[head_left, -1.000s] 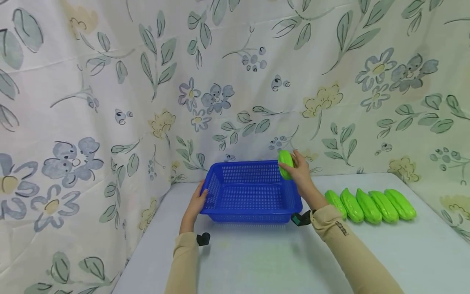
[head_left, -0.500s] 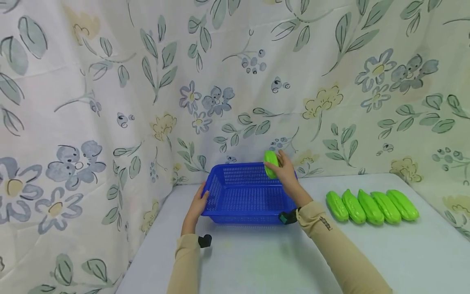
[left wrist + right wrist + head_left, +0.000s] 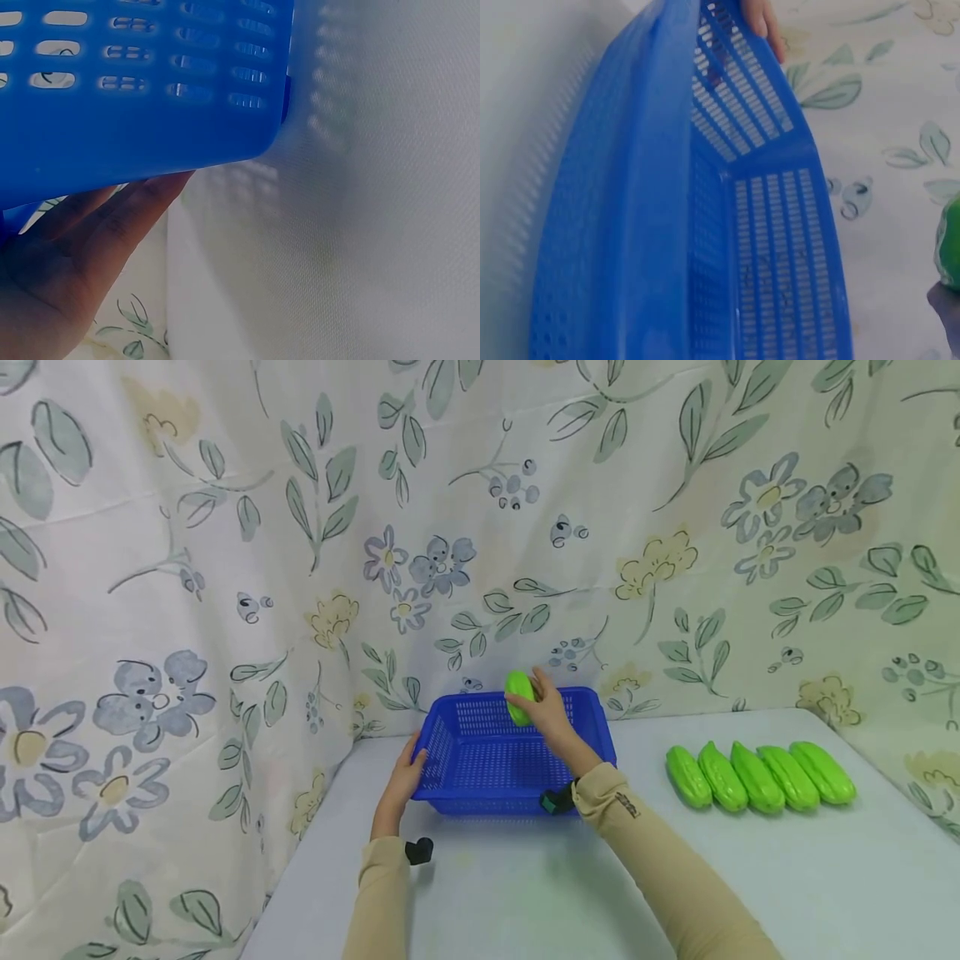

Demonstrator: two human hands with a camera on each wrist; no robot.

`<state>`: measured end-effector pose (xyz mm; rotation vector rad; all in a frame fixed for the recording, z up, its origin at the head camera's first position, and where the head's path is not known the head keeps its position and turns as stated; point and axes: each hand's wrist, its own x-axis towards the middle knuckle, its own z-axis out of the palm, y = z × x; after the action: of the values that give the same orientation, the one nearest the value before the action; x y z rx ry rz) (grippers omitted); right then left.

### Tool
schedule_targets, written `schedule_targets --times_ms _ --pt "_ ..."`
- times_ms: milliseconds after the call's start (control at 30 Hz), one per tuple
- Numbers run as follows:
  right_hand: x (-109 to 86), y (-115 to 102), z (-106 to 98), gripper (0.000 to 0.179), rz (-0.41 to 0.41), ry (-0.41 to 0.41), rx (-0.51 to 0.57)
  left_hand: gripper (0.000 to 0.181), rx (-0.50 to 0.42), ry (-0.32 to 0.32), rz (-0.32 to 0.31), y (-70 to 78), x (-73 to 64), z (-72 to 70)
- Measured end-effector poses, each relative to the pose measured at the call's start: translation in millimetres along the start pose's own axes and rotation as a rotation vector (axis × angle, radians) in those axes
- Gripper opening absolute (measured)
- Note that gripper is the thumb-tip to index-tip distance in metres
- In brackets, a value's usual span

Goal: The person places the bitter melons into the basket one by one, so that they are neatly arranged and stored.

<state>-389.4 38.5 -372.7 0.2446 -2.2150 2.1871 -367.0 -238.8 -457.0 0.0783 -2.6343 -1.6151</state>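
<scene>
My right hand [image 3: 550,717] holds a shiny bright green, gourd-shaped vegetable [image 3: 519,698] between thumb and fingers. It is held upright above the blue plastic basket [image 3: 495,804], near its back wall. Only a sliver of the green vegetable [image 3: 951,244] shows at the edge of the right wrist view. My left hand [image 3: 406,774] grips the basket's left rim, thumb on the rim and fingers along the outside. In the left wrist view the left hand [image 3: 82,255] lies against the outer side of the basket [image 3: 150,139]. The visible basket floor shows bare mesh.
Several more green vegetables [image 3: 757,779] lie side by side in a row on the white table [image 3: 495,893], right of the basket. A floral curtain [image 3: 495,527] hangs behind the table and along its left side.
My right hand has carried the green vegetable leftward, from above the basket's back right corner to nearer its middle. My left hand stays on the left rim.
</scene>
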Motion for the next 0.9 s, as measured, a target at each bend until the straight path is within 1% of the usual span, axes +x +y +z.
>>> schedule_targets --times_ms 133,433,900 --pt "1.1 3.1 13.2 0.084 0.009 -0.007 0.011 0.055 -0.003 0.003 0.011 0.0 0.9 0.7" --pt "3.5 3.7 39.2 0.083 0.005 -0.020 0.050 0.054 0.014 0.017 0.007 0.3 -0.2 -0.3" --pt "3.1 7.2 65.8 0.082 0.012 -0.043 0.081 0.054 0.016 0.021 0.013 1.4 -2.0 -0.6"
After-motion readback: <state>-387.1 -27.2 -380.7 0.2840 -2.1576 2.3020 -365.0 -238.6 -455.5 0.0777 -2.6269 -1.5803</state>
